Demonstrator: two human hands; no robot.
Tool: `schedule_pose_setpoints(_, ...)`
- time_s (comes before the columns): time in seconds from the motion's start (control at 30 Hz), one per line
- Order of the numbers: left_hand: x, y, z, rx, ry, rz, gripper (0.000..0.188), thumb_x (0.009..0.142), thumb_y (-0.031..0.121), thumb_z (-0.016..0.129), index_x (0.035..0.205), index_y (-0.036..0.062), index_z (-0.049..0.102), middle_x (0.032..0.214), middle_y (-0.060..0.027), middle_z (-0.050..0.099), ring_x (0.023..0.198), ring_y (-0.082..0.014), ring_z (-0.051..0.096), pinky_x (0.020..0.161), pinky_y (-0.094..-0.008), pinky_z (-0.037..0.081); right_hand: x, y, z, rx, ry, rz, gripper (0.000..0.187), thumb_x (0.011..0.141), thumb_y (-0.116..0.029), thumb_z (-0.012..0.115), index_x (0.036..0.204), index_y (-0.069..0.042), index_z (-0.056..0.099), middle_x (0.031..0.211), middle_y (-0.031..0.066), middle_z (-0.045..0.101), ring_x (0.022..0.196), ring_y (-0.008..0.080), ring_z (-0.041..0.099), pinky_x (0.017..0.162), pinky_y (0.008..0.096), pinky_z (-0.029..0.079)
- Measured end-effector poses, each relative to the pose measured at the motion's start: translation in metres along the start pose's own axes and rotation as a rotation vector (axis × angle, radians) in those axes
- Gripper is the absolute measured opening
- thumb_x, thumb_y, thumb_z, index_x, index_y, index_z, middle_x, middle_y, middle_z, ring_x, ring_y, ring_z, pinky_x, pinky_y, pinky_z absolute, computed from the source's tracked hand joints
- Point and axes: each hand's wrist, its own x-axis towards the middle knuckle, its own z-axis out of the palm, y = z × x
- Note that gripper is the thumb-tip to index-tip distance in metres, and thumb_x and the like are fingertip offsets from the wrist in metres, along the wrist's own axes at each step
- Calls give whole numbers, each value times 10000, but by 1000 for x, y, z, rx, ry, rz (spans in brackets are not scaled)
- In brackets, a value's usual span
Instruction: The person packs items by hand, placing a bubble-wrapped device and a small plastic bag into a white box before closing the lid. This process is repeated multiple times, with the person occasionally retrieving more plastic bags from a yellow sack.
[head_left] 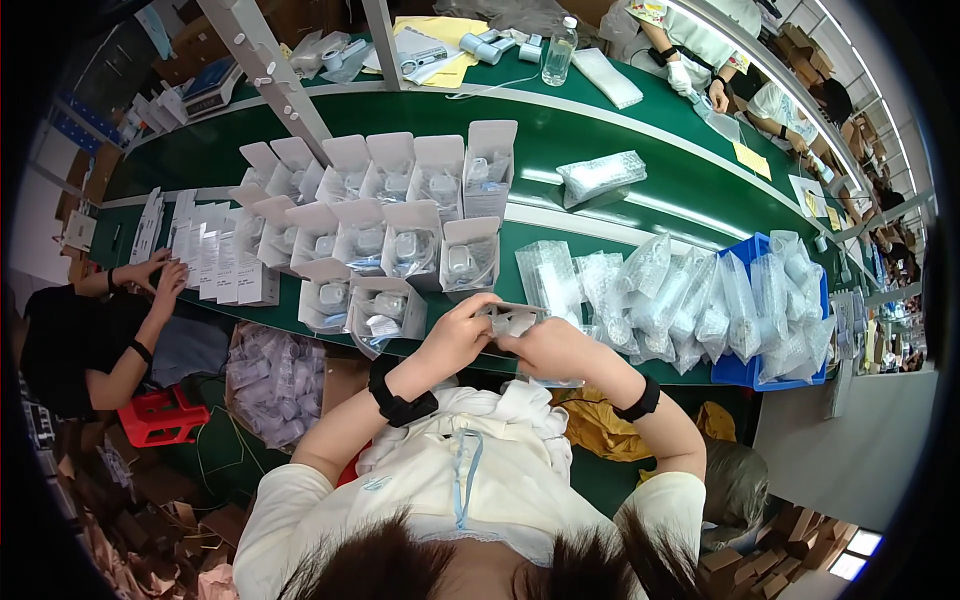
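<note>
At the near edge of the green bench, my left hand [460, 338] and my right hand [556, 350] both grip a small white carton [519, 308]. Something in clear plastic shows at its mouth, partly hidden by my fingers. To the left stand several open white cartons [416, 225] in rows, flaps up, each with a bagged pale device inside. Just right of my hands, bubble-wrapped packs [548, 283] lie side by side, and more of them fill a blue bin [735, 372].
One bubble-wrapped pack [602, 178] lies farther back near a metal rail. A co-worker [75, 340] handles closed cartons [215, 255] at left. A box of bagged parts [275, 385] and a red stool [163, 414] stand below. A clear bottle [560, 52] is on the far bench.
</note>
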Motion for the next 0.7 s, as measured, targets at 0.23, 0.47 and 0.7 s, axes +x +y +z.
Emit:
schedule_pose_setpoints(0.23,3,2,2,-86,60,-190,95,625,-29,642,673,-50,562,997,-112,557,781,-253,582,673,-297,464,-48,0,-4,740,675,376,210,710,-33,546,916,-40,505,754,108,568,627,263,530,596,299,438)
schedule_pose_setpoints(0.47,18,-6,-7,-163,24,-256,89,617,-29,632,692,-50,590,915,-126,584,765,-266,590,666,-300,466,-13,-40,17,605,896,214,226,707,23,589,918,-29,526,979,106,527,799,275,519,695,298,439)
schedule_pose_setpoints(0.7,19,-7,-8,-193,-28,-282,84,627,-21,626,707,-39,607,929,-113,588,785,-242,592,672,-294,464,-3,-22,50,195,670,7,222,701,-104,636,903,-52,559,980,74,536,896,257,493,776,360,413)
